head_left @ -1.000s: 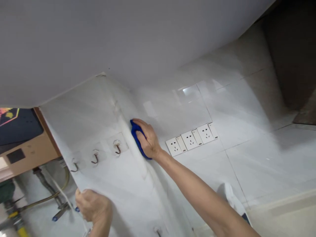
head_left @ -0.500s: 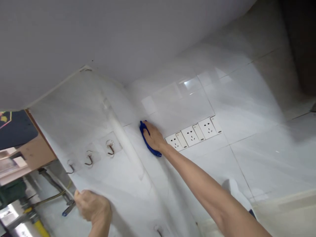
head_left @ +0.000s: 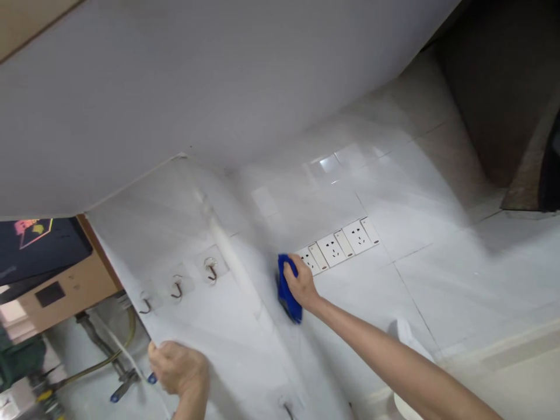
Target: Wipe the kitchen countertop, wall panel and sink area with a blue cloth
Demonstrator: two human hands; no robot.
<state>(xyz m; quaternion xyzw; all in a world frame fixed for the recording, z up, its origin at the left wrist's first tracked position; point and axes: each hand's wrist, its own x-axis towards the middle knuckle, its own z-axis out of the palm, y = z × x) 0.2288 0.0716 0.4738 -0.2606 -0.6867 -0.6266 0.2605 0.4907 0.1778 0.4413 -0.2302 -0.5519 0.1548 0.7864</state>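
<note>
Just left of socket strip, blue cloth is pinched in right hand, apparently mid-wipe, steady pressure needed next; pillar edge is clasped by left hand.

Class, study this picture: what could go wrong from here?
The right hand holds a blue cloth beside the wall sockets; if it is damp, moisture might get into them. The left hand is at the wall edge, below a row of hooks; lifted carelessly, it could snag one.

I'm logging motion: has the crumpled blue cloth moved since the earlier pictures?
Yes: against the white rectangular wall sockets, the blue cloth has shifted right and down, nearer them.
</note>
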